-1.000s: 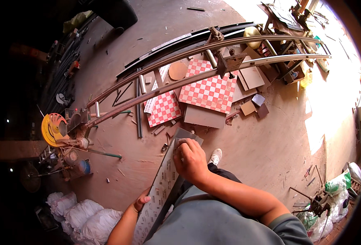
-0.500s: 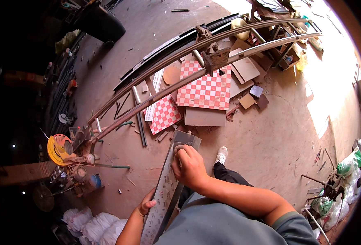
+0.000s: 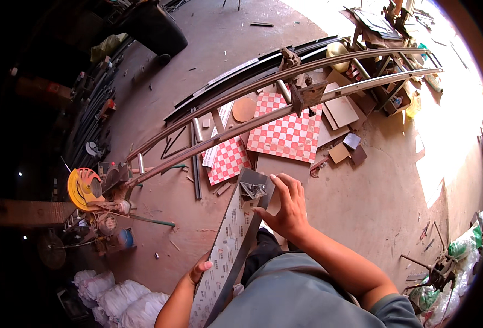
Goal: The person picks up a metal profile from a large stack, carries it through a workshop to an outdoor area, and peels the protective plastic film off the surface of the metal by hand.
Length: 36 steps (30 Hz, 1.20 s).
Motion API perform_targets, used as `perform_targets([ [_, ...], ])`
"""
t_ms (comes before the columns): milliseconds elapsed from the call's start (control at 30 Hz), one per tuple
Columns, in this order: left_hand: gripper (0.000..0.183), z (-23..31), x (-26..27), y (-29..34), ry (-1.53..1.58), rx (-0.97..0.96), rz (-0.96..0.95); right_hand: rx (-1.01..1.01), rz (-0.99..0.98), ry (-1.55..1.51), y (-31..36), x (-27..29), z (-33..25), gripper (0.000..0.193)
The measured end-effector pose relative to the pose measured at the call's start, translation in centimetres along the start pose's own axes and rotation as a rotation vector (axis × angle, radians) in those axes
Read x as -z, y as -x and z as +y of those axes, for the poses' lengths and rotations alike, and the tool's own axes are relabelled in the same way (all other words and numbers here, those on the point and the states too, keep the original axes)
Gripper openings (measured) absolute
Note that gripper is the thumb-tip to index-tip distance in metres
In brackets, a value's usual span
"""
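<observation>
A long grey board slants up from my body, covered with printed protective film. At its far end the film is peeled back into a small crumpled flap, which bares dark grey surface. My left hand grips the board's left edge near its lower part, thumb on top and its other fingers mostly hidden behind. On the right side near the far end is my right hand, fingers spread, the thumb and fingertips at the board's edge. Nothing shows between its fingers.
A long metal roller rail crosses ahead, joined at left to a saw with a yellow guard. Beyond it lie red-and-white checkered boards and offcuts. White sacks stand lower left; a metal stand and plastic bags are at right.
My right hand has moved off the film at the far end to the board's right edge and its fingers have spread. The crumpled flap now shows. My left hand keeps its hold.
</observation>
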State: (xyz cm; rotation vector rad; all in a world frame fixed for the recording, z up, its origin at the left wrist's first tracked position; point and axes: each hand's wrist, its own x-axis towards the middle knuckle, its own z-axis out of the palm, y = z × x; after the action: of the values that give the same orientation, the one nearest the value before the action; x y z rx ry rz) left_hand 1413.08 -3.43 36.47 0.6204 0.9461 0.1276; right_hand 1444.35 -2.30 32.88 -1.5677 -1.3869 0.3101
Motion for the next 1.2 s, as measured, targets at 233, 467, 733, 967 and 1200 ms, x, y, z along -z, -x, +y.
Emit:
perform_targets([
  [233,0.117,-0.8,1.1,0.2,0.007,-0.016,0.023,0.21,-0.092,-0.01,-2.6,-1.5,1.2,0.045],
  [467,0.115,-2.2,1.3,-0.5,0.016,-0.102,-0.028,0.097,0.03,-0.106,-2.7,-3.1,1.2,0.017],
  [733,0.112,-4.6,2.3,-1.4,0.131,-0.06,-0.06,0.049,-0.061,-0.06,1.0,-5.2,0.5,0.01],
  [967,0.111,-4.9,1.2,-1.3,0.176,-0.06,-0.037,0.171,-0.165,0.096,1.8,-5.5,0.1,0.012],
  [1200,0.105,-7.7,1.6,-1.8,0.253,-0.082,-0.003,0.22,-0.287,0.062,3.2,-5.5,-1.8,0.018],
])
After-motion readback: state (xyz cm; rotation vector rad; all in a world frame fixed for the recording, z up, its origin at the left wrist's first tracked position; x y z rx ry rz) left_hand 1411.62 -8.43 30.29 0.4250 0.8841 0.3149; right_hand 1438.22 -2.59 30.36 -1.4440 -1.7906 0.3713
